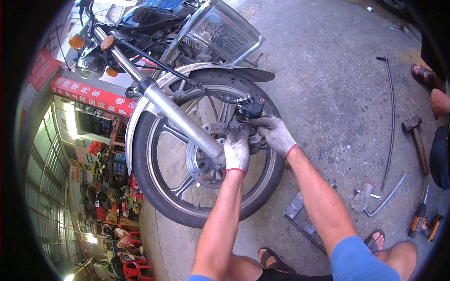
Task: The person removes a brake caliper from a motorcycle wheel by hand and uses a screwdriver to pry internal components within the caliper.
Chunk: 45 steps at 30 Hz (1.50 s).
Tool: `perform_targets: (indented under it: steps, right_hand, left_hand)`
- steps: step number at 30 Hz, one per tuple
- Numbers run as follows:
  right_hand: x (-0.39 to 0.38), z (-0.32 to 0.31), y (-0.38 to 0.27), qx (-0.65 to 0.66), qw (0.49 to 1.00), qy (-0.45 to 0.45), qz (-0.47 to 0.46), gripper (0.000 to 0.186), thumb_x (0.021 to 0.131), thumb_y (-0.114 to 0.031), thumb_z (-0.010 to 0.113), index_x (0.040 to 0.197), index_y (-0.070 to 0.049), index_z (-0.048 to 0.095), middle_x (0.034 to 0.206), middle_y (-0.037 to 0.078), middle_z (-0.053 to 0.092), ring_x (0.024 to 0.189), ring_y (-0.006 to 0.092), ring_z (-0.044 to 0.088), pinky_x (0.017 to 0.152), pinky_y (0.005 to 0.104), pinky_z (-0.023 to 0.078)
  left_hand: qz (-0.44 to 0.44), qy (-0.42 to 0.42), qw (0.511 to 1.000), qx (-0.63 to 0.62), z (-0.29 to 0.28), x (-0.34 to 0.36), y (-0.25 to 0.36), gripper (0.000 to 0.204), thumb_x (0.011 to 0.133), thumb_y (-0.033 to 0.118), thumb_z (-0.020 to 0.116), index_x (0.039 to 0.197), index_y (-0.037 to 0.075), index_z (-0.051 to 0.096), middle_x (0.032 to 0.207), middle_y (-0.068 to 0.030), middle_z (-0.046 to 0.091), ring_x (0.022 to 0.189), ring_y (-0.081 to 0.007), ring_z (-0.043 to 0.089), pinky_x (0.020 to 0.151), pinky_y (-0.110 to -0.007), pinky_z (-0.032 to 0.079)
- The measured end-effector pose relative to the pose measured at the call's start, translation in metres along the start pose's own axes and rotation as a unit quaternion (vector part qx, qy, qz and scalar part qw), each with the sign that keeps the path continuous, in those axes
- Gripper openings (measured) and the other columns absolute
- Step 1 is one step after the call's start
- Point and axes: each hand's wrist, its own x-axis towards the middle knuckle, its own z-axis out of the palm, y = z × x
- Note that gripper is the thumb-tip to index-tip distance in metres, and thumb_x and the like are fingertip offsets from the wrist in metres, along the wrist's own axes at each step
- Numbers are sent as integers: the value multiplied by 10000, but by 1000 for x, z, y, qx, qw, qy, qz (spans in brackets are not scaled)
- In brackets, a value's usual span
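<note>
A motorcycle's front wheel (145,180) with a brake disc (194,161) stands in front of me, beside its silver fork leg (178,117). At the wheel's right side is a black brake caliper (253,108). Both my hands wear whitish, dirt-stained gloves with red cuffs. My left hand (236,152) closes round the caliper's lower part, its fingertips pressed against the dark metal. From the right, my right hand (277,136) grips the caliper's side with bent fingers. The fingertips are partly hidden behind the part.
On the concrete right of the wheel lie a hammer (418,145), a long black bar (390,117), a bent metal rod (386,196), a glove (362,199) and a screwdriver (418,218). A flat packet (300,213) lies near my right forearm. Another person's sandalled foot (424,75) is at far right.
</note>
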Motion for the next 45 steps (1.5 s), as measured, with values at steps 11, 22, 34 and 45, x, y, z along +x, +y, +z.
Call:
perform_targets:
  steps: [11,22,34,45]
  right_hand:
    - [4,11,-3,3,999,32,10,282,823,-4,636,1082,-32,742,1055,159,668,1003,255,641,907,336,490]
    - [1,15,-3,-122,988,74,-49,232,825,-46,632,1035,-17,725,992,203,632,966,325,632,886,390,500]
    - [-10,15,-15,-195,977,69,-43,387,767,-149,719,1139,-56,667,1002,227,607,939,364,631,828,426,522]
    - [-10,11,-31,-213,977,14,0,435,791,-236,704,1190,-70,648,1097,245,610,1025,402,596,934,474,476]
  left_hand:
    - [41,-1,998,42,-7,6,-8,229,1002,197,560,1119,17,637,861,-53,682,607,-147,654,497,-263,526]
    - [-30,-3,999,38,2,-11,15,293,994,155,561,1241,1,599,1011,-51,675,829,-115,629,688,-264,518]
    - [78,-9,997,28,-8,10,-21,279,998,196,544,1163,-13,627,966,-74,685,796,-134,617,694,-279,504]
    - [98,-1,992,81,-18,22,-36,398,998,282,546,1206,-52,605,1109,-173,687,1011,-235,634,908,-341,471]
